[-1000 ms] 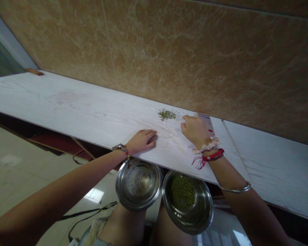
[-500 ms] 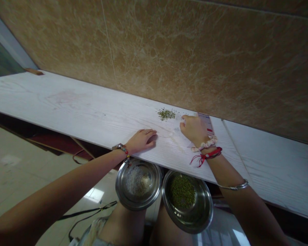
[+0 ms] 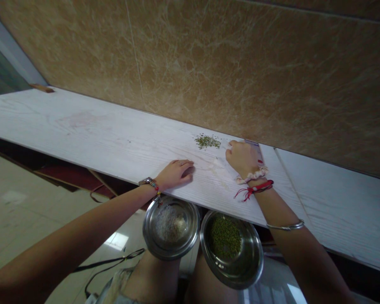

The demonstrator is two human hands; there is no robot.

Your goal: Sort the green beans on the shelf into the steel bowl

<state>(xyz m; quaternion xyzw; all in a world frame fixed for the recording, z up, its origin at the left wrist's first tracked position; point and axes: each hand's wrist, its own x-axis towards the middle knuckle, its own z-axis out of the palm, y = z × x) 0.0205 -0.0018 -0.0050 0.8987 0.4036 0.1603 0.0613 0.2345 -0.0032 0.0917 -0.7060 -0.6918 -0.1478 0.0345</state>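
Observation:
My left hand (image 3: 176,173) lies palm down on the white wood-grain counter (image 3: 114,126), fingers stretched and holding nothing. Farther right, my right hand (image 3: 242,158) is curled with its fingers closed low over the counter; whatever is between the fingertips is hidden. Just left of those fingers is a loose scatter of small green beans (image 3: 207,141). A faint whitish patch (image 3: 223,164) shows on the counter beside the right hand. A printed card or box (image 3: 259,155) lies partly hidden behind that hand.
Two steel bowls rest on my legs below the counter edge: the left bowl (image 3: 147,238) holds white grains (image 3: 168,226), the right bowl (image 3: 252,257) green beans. A brown marbled wall (image 3: 190,63) rises behind. A small wooden piece (image 3: 42,88) lies at the far left.
My right hand has shifted slightly left, then back right, away from the scattered beans. The scatter now reaches a little farther right. My left hand and both bowls stay put.

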